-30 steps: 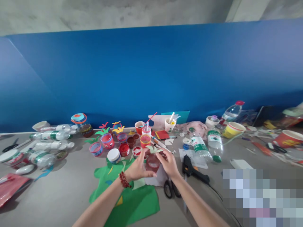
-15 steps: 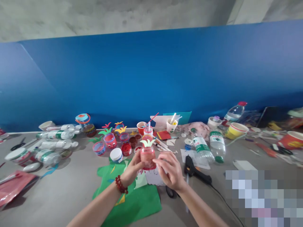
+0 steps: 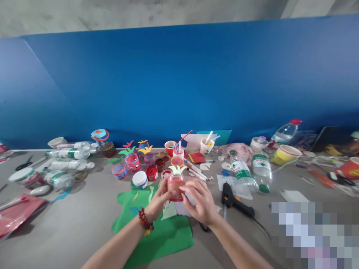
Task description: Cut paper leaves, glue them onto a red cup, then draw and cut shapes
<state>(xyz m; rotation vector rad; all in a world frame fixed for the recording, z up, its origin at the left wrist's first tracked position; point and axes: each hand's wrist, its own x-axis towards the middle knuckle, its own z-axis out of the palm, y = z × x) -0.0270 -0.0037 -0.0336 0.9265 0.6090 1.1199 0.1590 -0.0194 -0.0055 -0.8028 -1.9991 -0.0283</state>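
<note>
To do this well, the cup (image 3: 174,183) should be kept upright with light pressure, so that its wall is not pressed in and the paper leaves (image 3: 177,170) stay unbent. It is held over the table (image 3: 92,220). The left hand (image 3: 157,204) has its fingers closed around one side; the right hand (image 3: 201,200) has half-bent fingers at the other, whether gripping I cannot tell.

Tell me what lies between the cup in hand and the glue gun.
In the head view, the right hand lies between, up against the red cup, then a narrow strip of grey table before the glue gun.
</note>
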